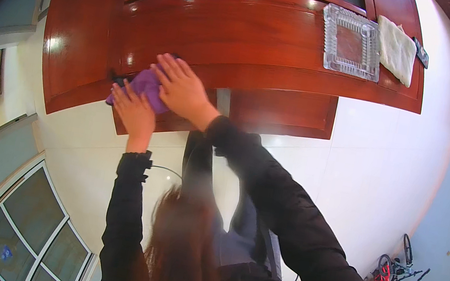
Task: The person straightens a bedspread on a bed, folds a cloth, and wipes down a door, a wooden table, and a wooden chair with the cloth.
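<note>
A bunched purple cloth (147, 89) lies at the front left part of the reddish-brown wooden table (225, 33), by its edge. My right hand (182, 87) rests on the cloth's right side, its fingers stretched toward the far left. On the cloth's near left side is my left hand (134, 112), fingers straight and slightly apart. Both palms face down and press on the cloth without closing round it. Something dark (119, 79) shows at the cloth's left side; I cannot tell what it is.
A ribbed clear glass tray (351, 42) sits at the table's right, beside a folded whitish cloth (396, 51) and a dark remote control (420, 53). Below the tabletop is a lower wooden part (283, 111). A bicycle (394, 267) stands far off at the lower right.
</note>
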